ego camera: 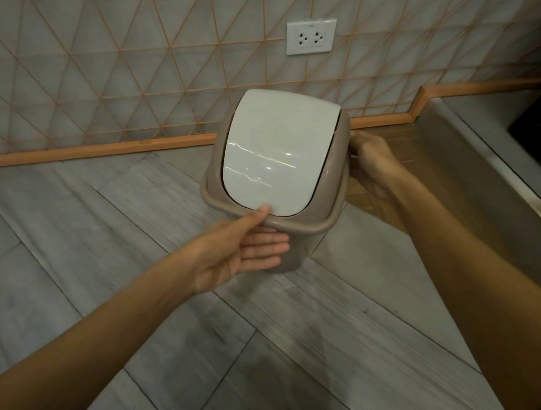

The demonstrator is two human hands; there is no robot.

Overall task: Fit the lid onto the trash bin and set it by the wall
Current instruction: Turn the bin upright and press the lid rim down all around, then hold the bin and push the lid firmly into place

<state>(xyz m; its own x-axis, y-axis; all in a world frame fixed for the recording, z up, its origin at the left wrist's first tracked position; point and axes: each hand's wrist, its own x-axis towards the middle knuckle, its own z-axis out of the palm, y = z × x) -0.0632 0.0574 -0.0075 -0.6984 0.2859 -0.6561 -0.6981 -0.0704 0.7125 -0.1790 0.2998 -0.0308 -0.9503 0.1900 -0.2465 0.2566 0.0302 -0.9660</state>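
Note:
A small beige trash bin [295,250] is in the middle of the view with its lid [276,155] seated on top; the lid has a beige frame and a white swing flap. My left hand [246,248] grips the bin's near side, thumb on the lid's rim and fingers flat against the body below. My right hand [368,155] holds the far right edge of the lid's rim. The bin's base is hidden behind its body, so I cannot tell whether it rests on the floor. The tiled wall [136,86] is just behind it.
A grey wood-look floor [110,225] meets the wall at an orange skirting strip [108,149]. A white double socket [311,37] sits on the wall above the bin. To the right, a grey raised ledge [476,167] juts out beside a brown floor patch.

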